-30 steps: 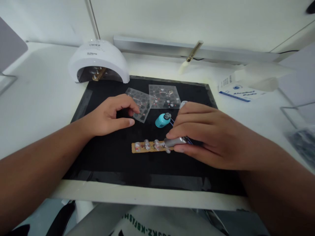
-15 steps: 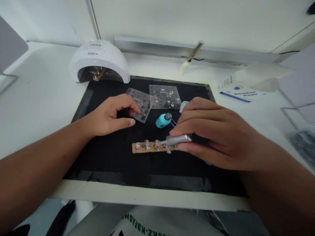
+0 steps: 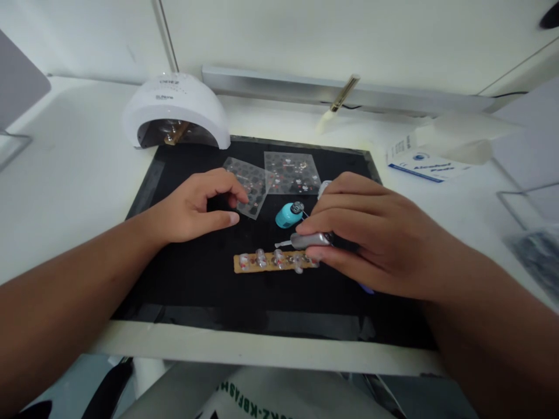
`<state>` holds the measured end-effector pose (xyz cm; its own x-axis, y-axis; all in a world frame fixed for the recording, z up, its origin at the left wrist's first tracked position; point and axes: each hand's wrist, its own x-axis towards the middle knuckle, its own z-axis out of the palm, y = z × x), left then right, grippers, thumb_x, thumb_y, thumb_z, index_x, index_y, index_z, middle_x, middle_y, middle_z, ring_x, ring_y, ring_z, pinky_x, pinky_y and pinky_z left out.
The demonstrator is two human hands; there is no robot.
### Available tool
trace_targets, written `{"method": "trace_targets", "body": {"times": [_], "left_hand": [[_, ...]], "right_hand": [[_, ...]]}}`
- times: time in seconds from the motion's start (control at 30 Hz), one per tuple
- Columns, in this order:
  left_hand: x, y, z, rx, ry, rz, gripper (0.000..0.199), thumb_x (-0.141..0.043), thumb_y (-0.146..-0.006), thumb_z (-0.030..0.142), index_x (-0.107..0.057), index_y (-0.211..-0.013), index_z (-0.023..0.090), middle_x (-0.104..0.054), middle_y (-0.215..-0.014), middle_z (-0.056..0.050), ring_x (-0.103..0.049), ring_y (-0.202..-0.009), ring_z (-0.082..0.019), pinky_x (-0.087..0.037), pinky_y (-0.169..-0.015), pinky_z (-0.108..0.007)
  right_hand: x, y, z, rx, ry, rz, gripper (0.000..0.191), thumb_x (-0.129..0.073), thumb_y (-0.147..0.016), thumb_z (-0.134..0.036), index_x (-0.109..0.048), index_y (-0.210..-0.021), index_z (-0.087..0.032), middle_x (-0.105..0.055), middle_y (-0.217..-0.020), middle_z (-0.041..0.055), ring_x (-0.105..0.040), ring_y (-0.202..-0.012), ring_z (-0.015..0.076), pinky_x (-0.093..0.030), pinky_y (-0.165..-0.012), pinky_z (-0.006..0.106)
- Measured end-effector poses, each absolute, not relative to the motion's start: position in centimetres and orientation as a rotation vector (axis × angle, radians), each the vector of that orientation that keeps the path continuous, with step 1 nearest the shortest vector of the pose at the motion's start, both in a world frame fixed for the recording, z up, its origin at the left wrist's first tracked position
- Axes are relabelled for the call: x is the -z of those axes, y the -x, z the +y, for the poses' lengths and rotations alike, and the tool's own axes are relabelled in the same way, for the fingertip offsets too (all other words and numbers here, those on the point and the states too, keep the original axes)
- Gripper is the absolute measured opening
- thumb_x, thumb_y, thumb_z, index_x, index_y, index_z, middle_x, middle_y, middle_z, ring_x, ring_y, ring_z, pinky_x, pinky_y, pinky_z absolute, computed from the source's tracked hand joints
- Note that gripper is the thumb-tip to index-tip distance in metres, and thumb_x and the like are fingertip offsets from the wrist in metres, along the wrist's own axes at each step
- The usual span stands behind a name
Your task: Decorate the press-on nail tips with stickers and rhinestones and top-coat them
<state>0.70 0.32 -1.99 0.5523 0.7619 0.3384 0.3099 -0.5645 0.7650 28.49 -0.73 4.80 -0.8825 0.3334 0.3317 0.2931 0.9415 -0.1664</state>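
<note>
Right hand (image 3: 375,235): thumb and fingers pinched closed on silver cap of polish brush (image 3: 309,241). Brush axis runs roughly left-right, bristle end pointing left, over far edge of nail strip (image 3: 269,263); contact with the nails can't be told. Strip lies on black mat (image 3: 196,291), long axis also left-right, right end just by the right hand. Strip: tan, flat, narrow; glossy clear curved nail tips (image 3: 278,260) with red/white decor set in a row.

Left hand (image 3: 201,203): half open, fingers curled, nothing in grip, beside clear sticker sheet (image 3: 258,203). Turquoise bottle (image 3: 288,216), dark cap toward far right, sits beyond strip.

White domed lamp (image 3: 174,105) far left, Alcohol Pads box (image 3: 406,158) far right on white tabletop (image 3: 70,151). Right hand partly hides a purple item (image 3: 367,288).
</note>
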Motion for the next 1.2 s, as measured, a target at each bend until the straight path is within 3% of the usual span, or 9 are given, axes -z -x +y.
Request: {"method": "trace_targets", "body": {"times": [0.3, 0.63, 0.8, 1.2], "left_hand": [[2.0, -0.5, 0.2, -0.868, -2.134, 0.871, 0.021, -0.065, -0.082, 0.029, -0.067, -0.099, 0.018, -0.061, -0.089, -0.003, -0.06, -0.082, -0.017, -0.049, -0.078, -0.029], [2.2, -0.4, 0.4, -0.835, -2.124, 0.868, 0.019, -0.066, -0.083, 0.027, -0.066, -0.101, 0.023, -0.06, -0.09, -0.003, -0.059, -0.081, -0.018, -0.049, -0.076, -0.03], [2.1, -0.4, 0.4, -0.822, -2.131, 0.875, 0.019, -0.067, -0.082, 0.027, -0.067, -0.101, 0.024, -0.062, -0.089, -0.002, -0.06, -0.081, -0.018, -0.049, -0.074, -0.031], [1.7, -0.4, 0.1, -0.789, -2.145, 0.885, 0.019, -0.064, -0.084, 0.023, -0.065, -0.102, 0.02, -0.062, -0.091, -0.002, -0.059, -0.082, -0.016, -0.048, -0.075, -0.028]], "right_hand": [[-5.2, -29.8, -1.7, -0.351, 0.572, -2.593, 0.01, -0.062, -0.093, -0.033, -0.061, -0.098, -0.025, -0.067, -0.078, 0.0027, -0.057, -0.076, 0.0198, -0.05, -0.068, 0.035], [-2.5, -30.6, -1.9, -0.581, 0.504, -2.497, 0.013, -0.063, -0.092, -0.029, -0.065, -0.098, -0.017, -0.071, -0.083, 0.0039, -0.059, -0.079, 0.0162, -0.049, -0.075, 0.033], [-2.1, -30.4, -2.1, -0.538, 0.493, -2.523, 0.018, -0.061, -0.095, -0.032, -0.065, -0.096, -0.014, -0.071, -0.082, 0.005, -0.055, -0.079, 0.0163, -0.048, -0.076, 0.033], [-1.5, -30.8, -1.4, -0.352, 0.6, -2.511, 0.012, -0.062, -0.094, -0.032, -0.063, -0.097, -0.02, -0.068, -0.079, 0.0028, -0.06, -0.077, 0.0172, -0.049, -0.075, 0.034]]}}
